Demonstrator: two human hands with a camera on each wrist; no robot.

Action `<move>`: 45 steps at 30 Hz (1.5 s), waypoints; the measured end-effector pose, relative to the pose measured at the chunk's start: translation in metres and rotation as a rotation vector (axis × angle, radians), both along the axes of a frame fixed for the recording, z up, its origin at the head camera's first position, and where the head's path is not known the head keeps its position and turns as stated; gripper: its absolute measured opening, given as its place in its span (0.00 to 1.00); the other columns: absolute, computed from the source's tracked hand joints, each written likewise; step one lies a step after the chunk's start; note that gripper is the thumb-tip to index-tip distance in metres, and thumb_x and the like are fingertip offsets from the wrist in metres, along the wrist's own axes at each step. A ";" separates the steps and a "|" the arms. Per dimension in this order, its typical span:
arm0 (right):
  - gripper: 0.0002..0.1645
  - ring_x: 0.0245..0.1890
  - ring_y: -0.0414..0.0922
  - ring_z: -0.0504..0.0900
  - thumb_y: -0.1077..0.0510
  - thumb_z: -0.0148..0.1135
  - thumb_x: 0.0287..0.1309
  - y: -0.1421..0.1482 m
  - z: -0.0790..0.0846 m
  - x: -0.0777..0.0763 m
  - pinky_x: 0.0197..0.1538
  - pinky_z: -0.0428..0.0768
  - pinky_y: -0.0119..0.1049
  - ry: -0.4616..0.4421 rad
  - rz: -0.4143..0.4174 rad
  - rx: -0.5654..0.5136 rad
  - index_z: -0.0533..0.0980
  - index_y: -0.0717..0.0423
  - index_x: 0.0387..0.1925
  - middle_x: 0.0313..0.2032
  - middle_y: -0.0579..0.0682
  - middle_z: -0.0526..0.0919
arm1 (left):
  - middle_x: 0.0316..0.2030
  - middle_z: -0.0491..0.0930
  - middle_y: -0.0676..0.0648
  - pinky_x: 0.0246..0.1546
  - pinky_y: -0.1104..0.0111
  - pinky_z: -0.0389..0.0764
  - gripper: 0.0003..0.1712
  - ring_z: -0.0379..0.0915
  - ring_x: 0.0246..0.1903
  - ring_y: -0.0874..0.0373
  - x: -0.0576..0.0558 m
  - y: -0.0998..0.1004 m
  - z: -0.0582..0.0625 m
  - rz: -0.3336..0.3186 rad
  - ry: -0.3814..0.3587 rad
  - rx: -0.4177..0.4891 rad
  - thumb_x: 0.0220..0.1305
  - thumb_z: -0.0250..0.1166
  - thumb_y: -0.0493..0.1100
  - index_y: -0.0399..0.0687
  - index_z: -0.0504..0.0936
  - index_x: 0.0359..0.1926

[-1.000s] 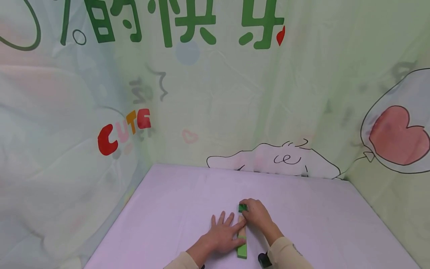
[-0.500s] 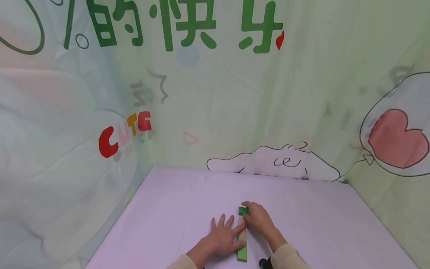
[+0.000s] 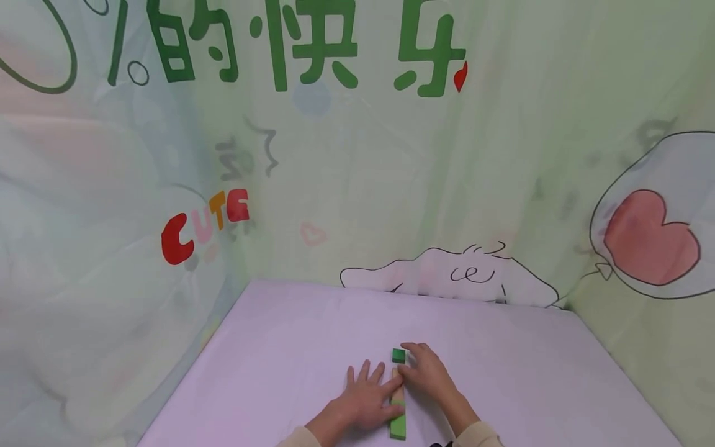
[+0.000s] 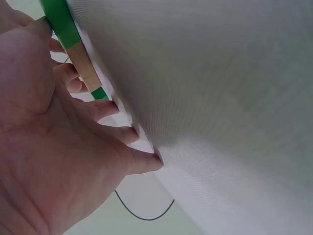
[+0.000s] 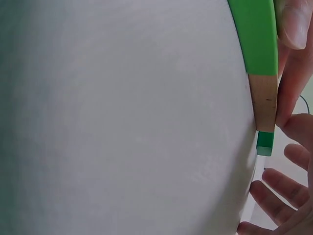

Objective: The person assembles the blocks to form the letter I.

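Observation:
A row of blocks runs away from me on the table: a light green block [image 3: 398,428] nearest, a bare wood block [image 3: 397,393] in the middle and a small dark green block [image 3: 398,355] at the far end. My left hand [image 3: 365,400] lies palm down with spread fingers; its thumb rests on the light green block and its index finger reaches over the wood block. Just right of the row is my right hand [image 3: 430,375], fingers loosely bent beside the dark green block, thumb by the wood block's far end. The right wrist view also shows the dark green block [image 5: 265,143] beyond the wood block [image 5: 264,103].
A pale purple cloth [image 3: 290,335] covers the table. Printed curtains [image 3: 357,186] hang behind and at both sides. At the bottom edge, near the right sleeve [image 3: 478,434], a small black object [image 3: 441,444] just shows.
My right fingers have come off the dark green block and shifted right, so its whole top shows. The left hand stays on the row. The head view has tilted up slightly.

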State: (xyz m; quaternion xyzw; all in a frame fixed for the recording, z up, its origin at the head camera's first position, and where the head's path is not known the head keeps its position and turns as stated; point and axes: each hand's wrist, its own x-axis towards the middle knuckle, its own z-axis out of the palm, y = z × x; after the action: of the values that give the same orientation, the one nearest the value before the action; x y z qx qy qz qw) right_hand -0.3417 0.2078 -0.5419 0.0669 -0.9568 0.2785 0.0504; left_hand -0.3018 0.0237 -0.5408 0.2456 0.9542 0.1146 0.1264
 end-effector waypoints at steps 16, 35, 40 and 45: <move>0.27 0.62 0.63 0.79 0.60 0.63 0.64 -0.006 -0.001 0.009 0.64 0.76 0.61 0.017 -0.047 -0.030 0.76 0.60 0.64 0.58 0.65 0.80 | 0.80 0.58 0.45 0.72 0.30 0.51 0.39 0.47 0.80 0.34 -0.004 0.000 -0.004 -0.015 0.057 0.019 0.71 0.48 0.76 0.82 0.56 0.79; 0.46 0.69 0.67 0.71 0.47 0.74 0.58 0.003 0.003 0.049 0.68 0.68 0.69 -0.144 0.099 -0.047 0.68 0.58 0.73 0.68 0.65 0.73 | 0.80 0.59 0.45 0.71 0.30 0.53 0.41 0.49 0.79 0.34 -0.002 0.003 -0.007 -0.024 0.059 0.016 0.68 0.44 0.81 0.81 0.57 0.79; 0.49 0.70 0.68 0.69 0.45 0.76 0.57 0.003 0.002 0.048 0.68 0.68 0.69 -0.159 0.098 -0.063 0.66 0.57 0.74 0.69 0.66 0.71 | 0.79 0.59 0.45 0.71 0.30 0.54 0.40 0.49 0.79 0.34 -0.002 0.002 -0.008 -0.019 0.071 0.011 0.69 0.46 0.79 0.81 0.58 0.79; 0.50 0.70 0.69 0.68 0.47 0.78 0.55 0.004 -0.001 0.046 0.69 0.67 0.69 -0.159 0.096 -0.084 0.66 0.57 0.74 0.69 0.66 0.71 | 0.79 0.60 0.44 0.71 0.30 0.54 0.39 0.50 0.79 0.33 -0.002 0.001 -0.009 -0.018 0.070 0.015 0.70 0.47 0.78 0.80 0.59 0.78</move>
State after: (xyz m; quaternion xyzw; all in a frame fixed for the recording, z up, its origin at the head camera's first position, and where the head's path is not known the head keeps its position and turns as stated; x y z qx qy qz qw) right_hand -0.2953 0.2116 -0.5434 0.0880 -0.9410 0.3248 -0.0362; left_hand -0.3034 0.0242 -0.5495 0.2591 0.9549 0.1120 0.0923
